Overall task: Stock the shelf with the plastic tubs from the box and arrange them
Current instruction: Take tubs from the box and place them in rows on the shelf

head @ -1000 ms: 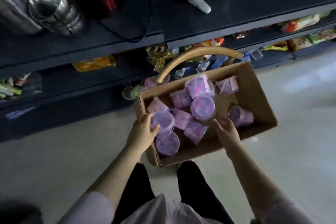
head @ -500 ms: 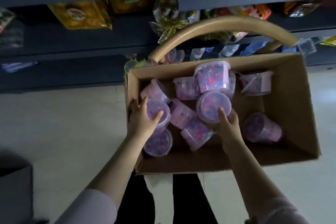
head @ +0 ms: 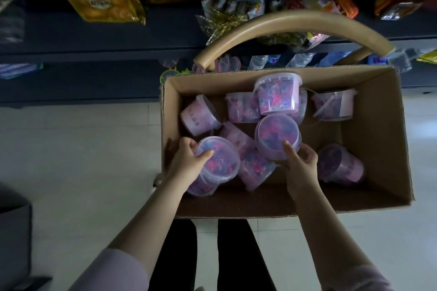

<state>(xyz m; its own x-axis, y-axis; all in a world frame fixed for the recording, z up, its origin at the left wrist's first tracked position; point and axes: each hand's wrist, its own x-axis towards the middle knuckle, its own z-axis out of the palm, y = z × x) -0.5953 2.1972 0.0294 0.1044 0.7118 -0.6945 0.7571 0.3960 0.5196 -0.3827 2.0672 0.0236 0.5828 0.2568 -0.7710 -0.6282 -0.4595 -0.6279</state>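
An open cardboard box [head: 373,149] sits in front of me, holding several clear plastic tubs filled with pink, purple and blue bits. My left hand [head: 186,163] grips the rim of one lidded tub [head: 220,160] at the box's near left, thumb on its lid. My right hand [head: 300,168] grips a second lidded tub [head: 276,134] in the middle of the box, thumb on the lid. Other tubs lie on their sides around them, such as one at the right [head: 340,165] and one at the back [head: 276,94].
Dark shelving [head: 106,38] runs across the top, with yellow snack bags [head: 101,0], wrapped sweets and water bottles [head: 300,59]. A curved tan handle [head: 293,28] arches behind the box. Pale floor tiles [head: 78,160] lie to the left; a grey bin [head: 14,238] stands at the left edge.
The view has come closer to the box. Both hands have closed round tubs: the left on the near-left one, the right on the middle one, which now sits slightly higher.
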